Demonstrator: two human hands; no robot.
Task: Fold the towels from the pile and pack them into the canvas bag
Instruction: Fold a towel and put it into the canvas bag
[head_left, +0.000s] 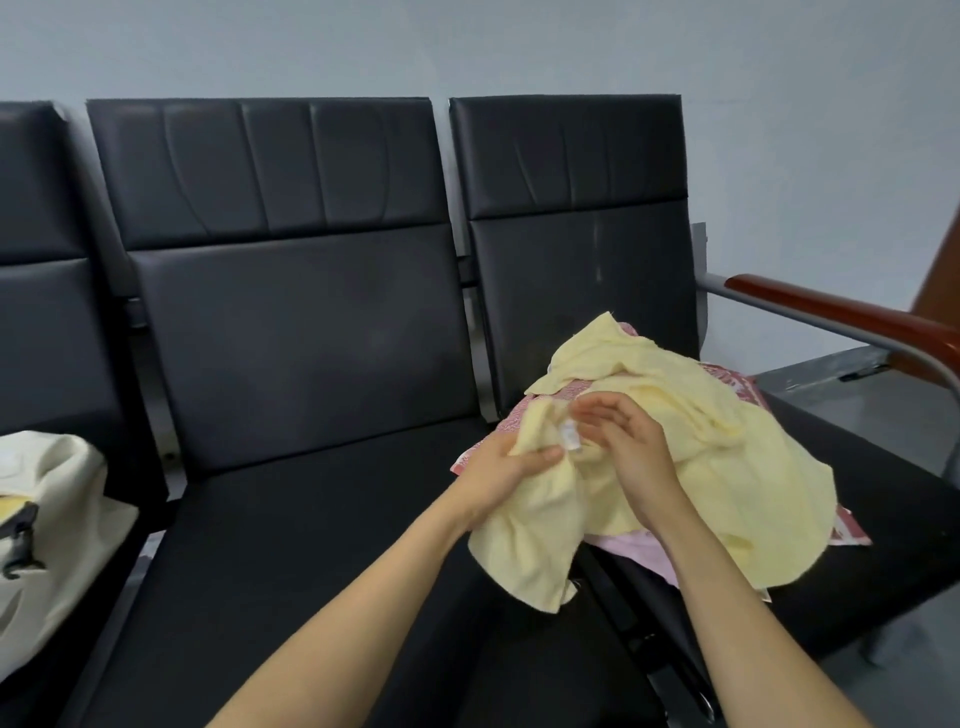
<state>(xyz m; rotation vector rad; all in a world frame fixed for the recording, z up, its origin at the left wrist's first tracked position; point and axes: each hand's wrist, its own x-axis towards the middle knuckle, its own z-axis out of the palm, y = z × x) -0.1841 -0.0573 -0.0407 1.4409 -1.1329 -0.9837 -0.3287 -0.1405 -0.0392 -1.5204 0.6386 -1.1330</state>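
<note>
A crumpled pale yellow towel lies on top of the pile on the right-hand seat, over a red-and-white patterned towel and a pink towel. My left hand grips a bunched edge of the yellow towel, part of which hangs over the seat's front. My right hand sits on the same towel close by, fingers bent toward a small white label; whether it pinches the cloth is unclear. The cream canvas bag stands on the far left seat, with something yellow showing inside.
A row of black padded seats runs against a grey wall. The middle seat lies between the bag and the pile. A metal armrest with a brown wooden top borders the right seat.
</note>
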